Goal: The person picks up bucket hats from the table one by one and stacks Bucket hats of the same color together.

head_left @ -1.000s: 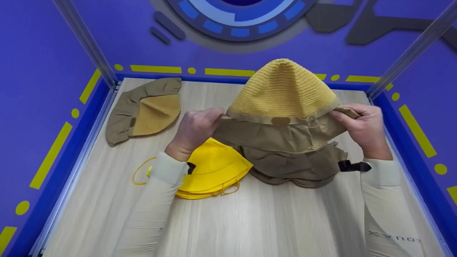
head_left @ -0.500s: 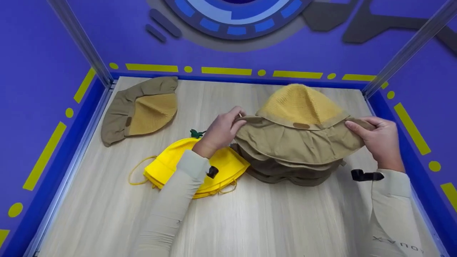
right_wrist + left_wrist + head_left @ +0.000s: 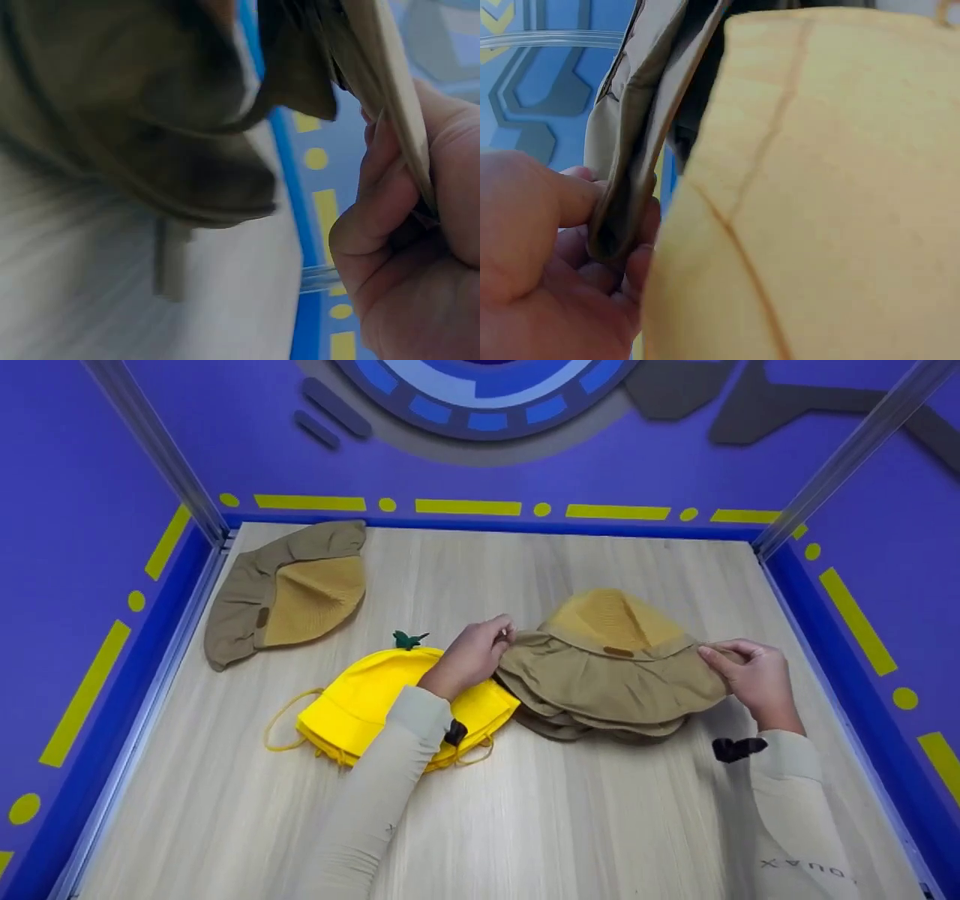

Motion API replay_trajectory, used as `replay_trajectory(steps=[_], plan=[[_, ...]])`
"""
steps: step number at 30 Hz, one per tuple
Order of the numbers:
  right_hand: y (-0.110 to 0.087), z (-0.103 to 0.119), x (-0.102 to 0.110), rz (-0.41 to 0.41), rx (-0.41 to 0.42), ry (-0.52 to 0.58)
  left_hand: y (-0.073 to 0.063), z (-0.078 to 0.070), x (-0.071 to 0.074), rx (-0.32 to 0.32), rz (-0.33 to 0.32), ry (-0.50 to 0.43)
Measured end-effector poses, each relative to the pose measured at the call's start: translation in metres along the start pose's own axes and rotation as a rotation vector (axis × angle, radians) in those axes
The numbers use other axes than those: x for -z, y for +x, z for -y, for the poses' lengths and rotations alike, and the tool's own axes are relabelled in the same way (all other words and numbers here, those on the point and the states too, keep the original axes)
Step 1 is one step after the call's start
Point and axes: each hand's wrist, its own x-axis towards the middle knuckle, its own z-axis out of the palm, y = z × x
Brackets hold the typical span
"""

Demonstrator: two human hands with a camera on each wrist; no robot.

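Observation:
A khaki bucket hat with a knitted yellow crown (image 3: 611, 649) lies flattened on top of a stack of similar khaki hats (image 3: 592, 724) at mid-table. My left hand (image 3: 472, 649) pinches its brim (image 3: 626, 187) on the left side. My right hand (image 3: 750, 675) pinches the brim (image 3: 397, 97) on the right side. Under my left forearm lies a stack of bright yellow hats (image 3: 375, 705) with a green stem (image 3: 409, 640) and yellow cords.
Another khaki and yellow hat (image 3: 289, 589) lies flat at the back left of the wooden table (image 3: 570, 825). Blue and purple walls (image 3: 82, 585) with yellow marks close in the table on three sides.
Both hands have lowered the khaki hat from its raised position down onto the khaki stack. Its tall yellow crown has collapsed flat.

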Motion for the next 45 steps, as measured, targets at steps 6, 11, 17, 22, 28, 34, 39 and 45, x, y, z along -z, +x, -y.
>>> replay_trajectory(steps=[6,11,17,22,28,34,39,45], plan=[[-0.001,-0.009,-0.014,0.027,0.072,-0.173,-0.004,0.004,-0.006,0.062,0.013,0.125],[-0.002,-0.011,-0.018,0.072,0.053,-0.204,-0.004,0.005,-0.01,0.087,0.018,0.223],[-0.001,-0.001,-0.018,0.089,0.05,-0.229,-0.008,0.0,-0.011,0.049,0.0,0.342],[0.0,0.032,-0.024,-0.055,0.201,-0.157,-0.018,-0.004,-0.009,-0.008,-0.097,0.373],[-0.015,0.092,-0.055,0.176,0.405,-0.144,-0.034,-0.015,-0.008,-0.058,-0.17,0.365],[-0.026,0.116,-0.098,0.385,0.37,-0.368,-0.048,-0.027,-0.009,-0.108,-0.185,0.35],[-0.023,0.107,-0.119,0.459,0.25,-0.512,-0.057,-0.03,-0.007,-0.128,-0.179,0.366],[-0.019,0.099,-0.129,0.555,0.216,-0.566,-0.06,-0.025,0.002,-0.093,-0.186,0.394]])
